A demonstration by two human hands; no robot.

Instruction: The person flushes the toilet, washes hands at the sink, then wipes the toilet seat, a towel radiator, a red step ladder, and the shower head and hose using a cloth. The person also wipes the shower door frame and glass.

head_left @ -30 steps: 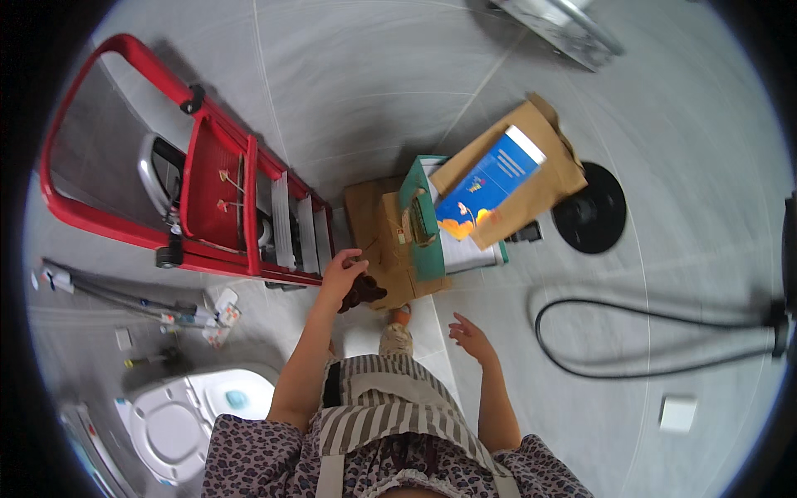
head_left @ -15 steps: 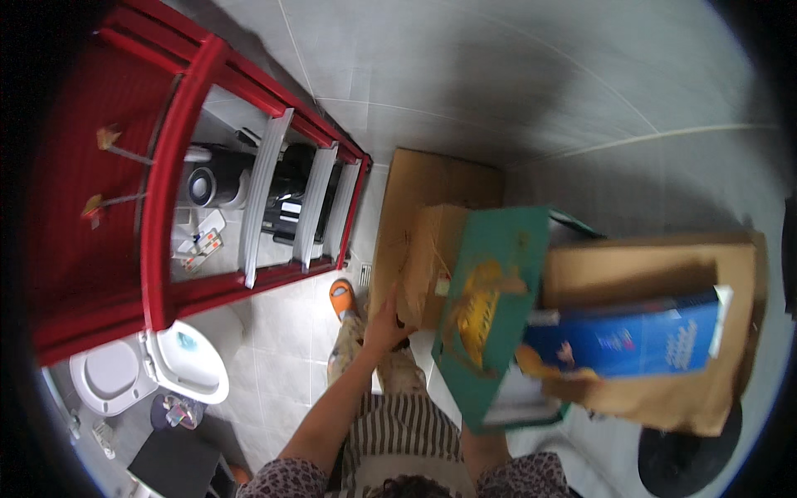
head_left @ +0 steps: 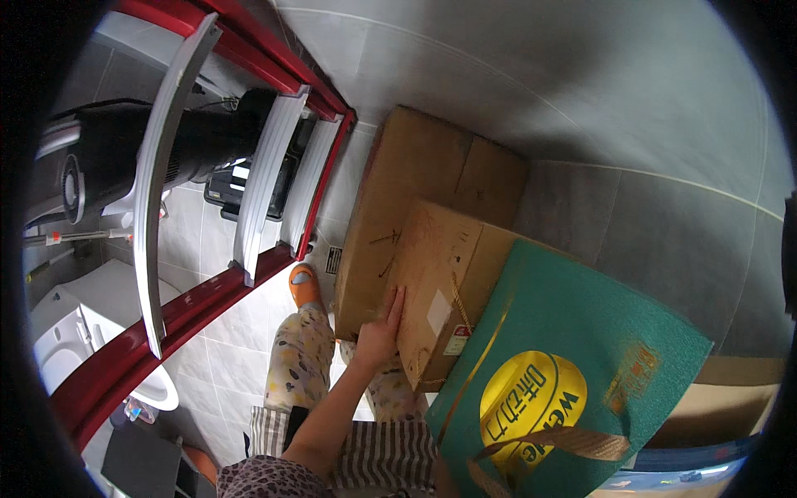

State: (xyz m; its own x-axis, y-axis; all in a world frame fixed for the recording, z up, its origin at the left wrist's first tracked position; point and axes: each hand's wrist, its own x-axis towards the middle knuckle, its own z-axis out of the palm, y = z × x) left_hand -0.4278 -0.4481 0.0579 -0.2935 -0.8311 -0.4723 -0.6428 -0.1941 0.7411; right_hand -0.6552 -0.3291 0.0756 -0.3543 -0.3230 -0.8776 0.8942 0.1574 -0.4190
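Spotted sleeve (head_left: 270,480), striped apron (head_left: 386,450) and 1 orange slipper (head_left: 305,292) show.

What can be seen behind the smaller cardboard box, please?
A larger cardboard box; its upper and left parts show. The smaller cardboard box and the left hand cover other parts, so those cannot be seen.

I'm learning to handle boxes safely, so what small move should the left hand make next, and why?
Probably lay the left hand flat against the smaller cardboard box to steady it. Its extended fingers are at that box's left side with no clear grip, and the green box overlaps its right side in this view, so moving one might nudge the other.
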